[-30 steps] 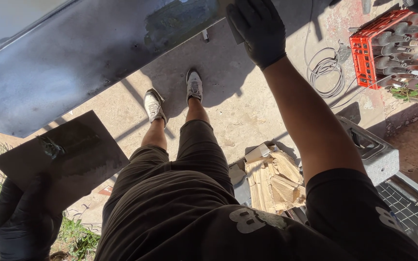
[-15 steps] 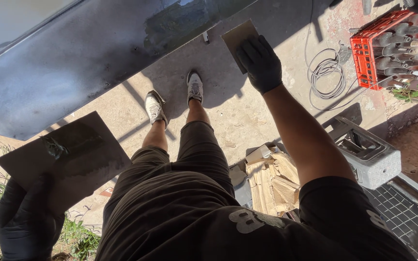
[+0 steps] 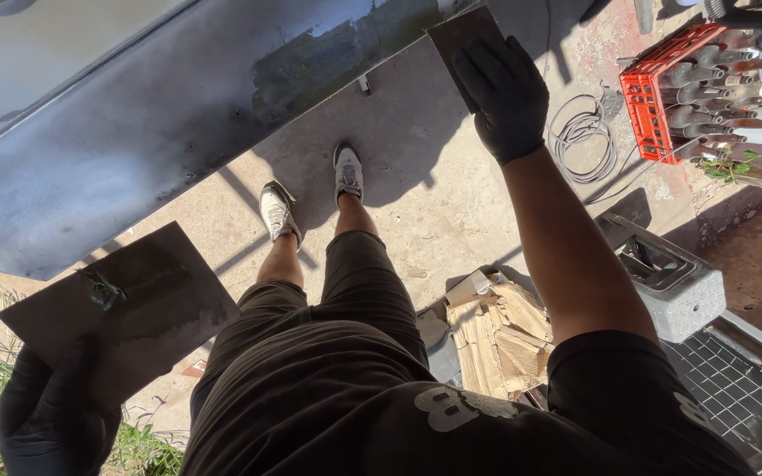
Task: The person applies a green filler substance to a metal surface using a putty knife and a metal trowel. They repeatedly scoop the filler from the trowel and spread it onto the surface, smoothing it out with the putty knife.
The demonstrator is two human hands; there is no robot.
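Two flat tools are in hand: a small rectangular spreader blade (image 3: 462, 44), dull grey-brown, pressed against the lower edge of a long, dark, smeared metal panel (image 3: 160, 132), and a larger square board (image 3: 125, 304) carrying a streak of dark filler, held low at the left. The black-gloved right hand (image 3: 504, 92) is closed around the spreader, fingers curled over its lower part. The black-gloved left hand (image 3: 50, 423) clasps the board's near corner from beneath.
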